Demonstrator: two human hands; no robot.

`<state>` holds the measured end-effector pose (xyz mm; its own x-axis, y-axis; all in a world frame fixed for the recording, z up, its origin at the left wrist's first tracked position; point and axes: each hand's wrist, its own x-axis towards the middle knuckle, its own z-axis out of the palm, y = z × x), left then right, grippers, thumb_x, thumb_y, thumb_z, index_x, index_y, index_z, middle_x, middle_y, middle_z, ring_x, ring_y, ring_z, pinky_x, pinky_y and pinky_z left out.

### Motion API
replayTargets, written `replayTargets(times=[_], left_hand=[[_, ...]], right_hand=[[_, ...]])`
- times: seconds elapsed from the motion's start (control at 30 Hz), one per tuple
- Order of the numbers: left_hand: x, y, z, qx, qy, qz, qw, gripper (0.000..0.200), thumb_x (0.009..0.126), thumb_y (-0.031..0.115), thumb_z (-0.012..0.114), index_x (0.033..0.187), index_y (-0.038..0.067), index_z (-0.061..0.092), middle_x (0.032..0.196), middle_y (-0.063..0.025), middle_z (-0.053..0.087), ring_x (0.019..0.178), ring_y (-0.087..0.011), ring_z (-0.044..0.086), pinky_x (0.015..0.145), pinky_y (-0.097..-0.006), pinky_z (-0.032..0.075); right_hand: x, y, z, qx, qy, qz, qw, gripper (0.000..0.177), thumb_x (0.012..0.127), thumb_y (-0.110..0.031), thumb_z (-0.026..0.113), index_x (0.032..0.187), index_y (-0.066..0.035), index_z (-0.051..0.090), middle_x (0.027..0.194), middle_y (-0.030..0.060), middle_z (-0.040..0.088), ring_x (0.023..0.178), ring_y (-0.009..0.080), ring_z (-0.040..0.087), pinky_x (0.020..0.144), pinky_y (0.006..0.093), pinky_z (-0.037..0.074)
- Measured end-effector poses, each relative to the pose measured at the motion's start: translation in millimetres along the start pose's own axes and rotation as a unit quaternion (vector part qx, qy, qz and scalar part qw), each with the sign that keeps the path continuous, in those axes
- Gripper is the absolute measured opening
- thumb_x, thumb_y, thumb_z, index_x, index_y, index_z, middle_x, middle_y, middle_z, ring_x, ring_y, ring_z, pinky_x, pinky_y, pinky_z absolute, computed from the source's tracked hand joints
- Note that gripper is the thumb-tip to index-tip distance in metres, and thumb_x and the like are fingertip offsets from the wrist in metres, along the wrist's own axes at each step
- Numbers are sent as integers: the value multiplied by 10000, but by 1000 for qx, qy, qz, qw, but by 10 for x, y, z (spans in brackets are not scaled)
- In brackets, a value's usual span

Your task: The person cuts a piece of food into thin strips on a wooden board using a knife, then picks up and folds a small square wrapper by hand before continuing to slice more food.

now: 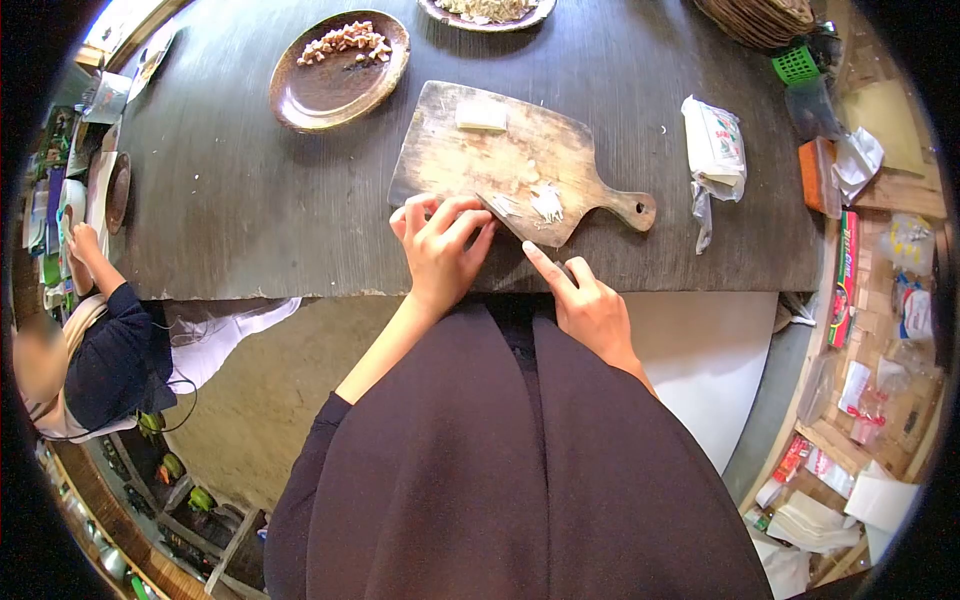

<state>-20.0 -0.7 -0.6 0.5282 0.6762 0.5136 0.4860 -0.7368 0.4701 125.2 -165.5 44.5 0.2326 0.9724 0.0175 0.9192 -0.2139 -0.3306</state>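
Observation:
A worn wooden cutting board lies near the front edge of the table, its handle pointing right. On it sit a pale white block and, nearer me, a small heap of thin white strips. My right hand is closed round a knife, index finger stretched along the top of the blade. The blade angles across the board's near side. Just left of it, my left hand rests at the board's near edge with curled fingers. What those fingers press on is hidden.
Beyond the board stand a brown plate of diced pieces and a plate of pale shreds. A white plastic packet lies right. Another person sits at the left. Cluttered shelving flanks the table's right side.

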Motion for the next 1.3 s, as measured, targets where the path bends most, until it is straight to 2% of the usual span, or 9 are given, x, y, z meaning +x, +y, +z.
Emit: replayTargets(times=[0.33,0.9,1.3], left_hand=[[5,15,-22,2,-7,-1,1000,139,770,212,814,889,207,742,1020,104,701,1019,-222,543,948,-414,330],[-14,5,-13,6,-4,2,1000,132,782,213,804,896,206,737,1027,103,702,1011,-218,537,945,-421,325],[0,10,-29,4,-2,-3,1000,123,781,218,804,884,212,736,1022,106,697,1007,-218,539,941,-419,326]], right_hand=[[80,-11,84,-14,17,-6,1000,831,821,-23,628,1539,-402,450,914,83,556,654,254,680,580,397,600],[13,2,-38,-1,-20,3,1000,814,841,-22,613,1539,-406,446,920,86,555,692,263,688,602,404,602],[79,28,-10,10,-9,-10,1000,823,836,-16,615,1546,-395,438,931,95,561,702,278,692,615,414,605]])
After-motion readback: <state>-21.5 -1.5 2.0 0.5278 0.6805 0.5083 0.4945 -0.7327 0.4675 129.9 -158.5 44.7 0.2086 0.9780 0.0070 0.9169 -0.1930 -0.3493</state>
